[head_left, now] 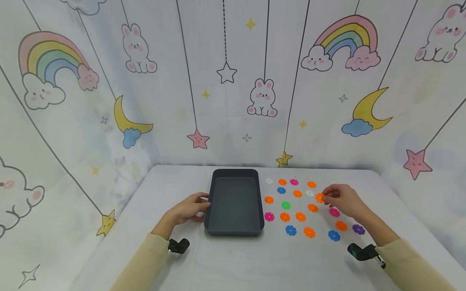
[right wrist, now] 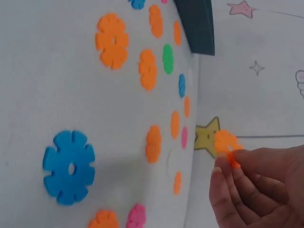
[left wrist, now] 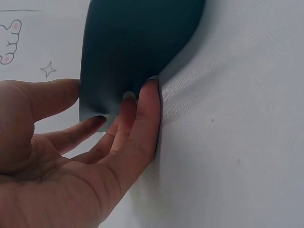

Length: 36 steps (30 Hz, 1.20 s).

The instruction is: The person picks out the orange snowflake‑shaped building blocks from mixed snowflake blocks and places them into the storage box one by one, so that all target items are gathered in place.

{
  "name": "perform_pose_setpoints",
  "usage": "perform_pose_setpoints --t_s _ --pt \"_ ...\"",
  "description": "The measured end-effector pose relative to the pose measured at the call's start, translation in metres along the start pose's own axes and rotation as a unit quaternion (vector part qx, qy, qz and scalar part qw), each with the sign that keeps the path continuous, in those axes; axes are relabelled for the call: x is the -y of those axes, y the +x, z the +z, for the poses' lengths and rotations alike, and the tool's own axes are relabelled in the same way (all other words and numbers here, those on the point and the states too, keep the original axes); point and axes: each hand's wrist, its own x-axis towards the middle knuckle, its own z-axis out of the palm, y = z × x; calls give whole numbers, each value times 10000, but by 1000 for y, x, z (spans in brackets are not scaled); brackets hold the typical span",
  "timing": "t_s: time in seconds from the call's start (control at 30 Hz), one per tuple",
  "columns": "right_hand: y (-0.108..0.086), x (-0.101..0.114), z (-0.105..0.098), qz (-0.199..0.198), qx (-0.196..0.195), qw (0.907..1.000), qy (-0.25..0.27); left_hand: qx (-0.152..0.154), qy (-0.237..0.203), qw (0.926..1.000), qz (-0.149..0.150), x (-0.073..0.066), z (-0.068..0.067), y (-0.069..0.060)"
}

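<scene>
left hand point(head_left: 189, 208): fingers loose against tray's point(head_left: 234, 208) outer side, likely steadying it | right hand point(head_left: 342, 199): pinches orange disc point(right wrist: 224, 139) by edge | other discs point(head_left: 309, 232): flat, spaced, probably easing pickup

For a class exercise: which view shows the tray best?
The head view: the tray shows almost whole, with its inside. The left wrist view shows part of its outside; the right wrist view, only a piece at the top edge.
</scene>
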Motion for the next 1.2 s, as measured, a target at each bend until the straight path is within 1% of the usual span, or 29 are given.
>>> perform_pose_setpoints --t_s 0.27,0.47,0.6,0.83,1.0,1.2 --pt "-1 34 17 -403 90 9988 280 92 -7 10000 -3 0 -1 -1" --pt "2 52 30 -711 177 9963 455 125 0 9999 -4 0 -2 -2" --pt "4 64 40 -848 280 9945 553 122 -10 9999 3 0 -2 -2" --pt "10 85 58 -931 409 9927 656 68 -13 10000 -42 1 -2 0" --pt "14 100 72 -1040 579 9901 742 35 -27 10000 -64 2 -3 1" --pt "21 111 91 -1110 736 9869 914 29 -5 10000 -55 2 -2 1"
